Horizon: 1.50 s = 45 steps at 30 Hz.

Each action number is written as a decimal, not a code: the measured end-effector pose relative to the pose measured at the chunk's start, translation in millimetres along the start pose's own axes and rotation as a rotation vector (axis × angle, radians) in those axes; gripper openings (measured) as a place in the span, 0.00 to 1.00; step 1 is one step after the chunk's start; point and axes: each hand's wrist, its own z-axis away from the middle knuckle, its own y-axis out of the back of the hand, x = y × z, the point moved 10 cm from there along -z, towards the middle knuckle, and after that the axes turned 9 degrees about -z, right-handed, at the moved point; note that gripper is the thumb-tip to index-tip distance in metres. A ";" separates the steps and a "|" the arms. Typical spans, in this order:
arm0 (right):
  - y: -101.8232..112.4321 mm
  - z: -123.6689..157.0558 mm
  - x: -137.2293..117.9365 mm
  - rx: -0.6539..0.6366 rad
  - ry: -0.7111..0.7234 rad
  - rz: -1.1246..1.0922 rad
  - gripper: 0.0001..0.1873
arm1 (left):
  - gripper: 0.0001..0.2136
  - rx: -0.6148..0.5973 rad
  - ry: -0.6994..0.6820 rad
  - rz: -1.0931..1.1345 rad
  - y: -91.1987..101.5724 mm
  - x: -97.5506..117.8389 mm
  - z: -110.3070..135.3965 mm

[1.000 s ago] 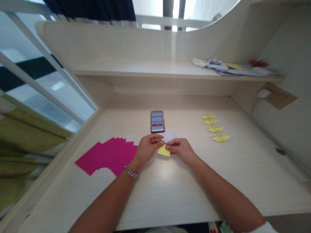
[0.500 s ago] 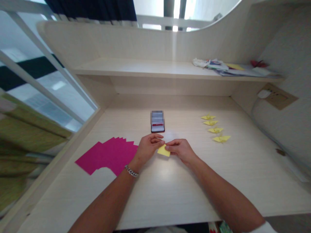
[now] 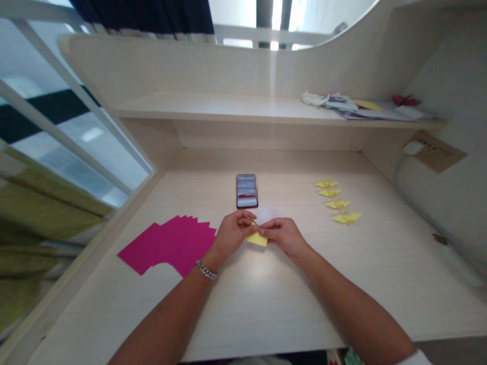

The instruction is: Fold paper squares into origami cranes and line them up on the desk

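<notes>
A small folded piece of yellow paper (image 3: 258, 240) is pinched between my two hands, low over the desk. My left hand (image 3: 236, 231), with a chain bracelet on its wrist, has its thumb and fingers closed at the paper's upper left edge. From the other side, my right hand (image 3: 283, 233) grips the paper's upper right part. The thumbs nearly meet and hide the paper's top. Just beyond the hands lies a phone (image 3: 247, 202), its screen partly blurred. Fanned pink paper sheets (image 3: 167, 243) lie left of my left hand.
Several folded yellow paper cranes (image 3: 338, 205) stand in a column on the right of the desk (image 3: 258, 314). Above the back runs a shelf (image 3: 228, 105) with papers (image 3: 380, 110) at its right. A plugged-in cable (image 3: 409, 195) hangs from the wall socket (image 3: 437, 151).
My left thumb has shifted slightly right over the paper, closer to my right thumb. The paper has turned a little. The other things stay where they were.
</notes>
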 end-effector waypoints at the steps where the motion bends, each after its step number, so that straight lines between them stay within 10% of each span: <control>1: 0.1 -0.3 0.2 0.000 0.002 0.010 0.16 | 0.13 0.007 -0.006 0.007 0.6 0.5 -0.1; 45: -5.5 -5.3 -16.7 -0.079 0.246 0.549 0.09 | 0.15 0.127 -0.082 0.022 8.2 2.0 -0.5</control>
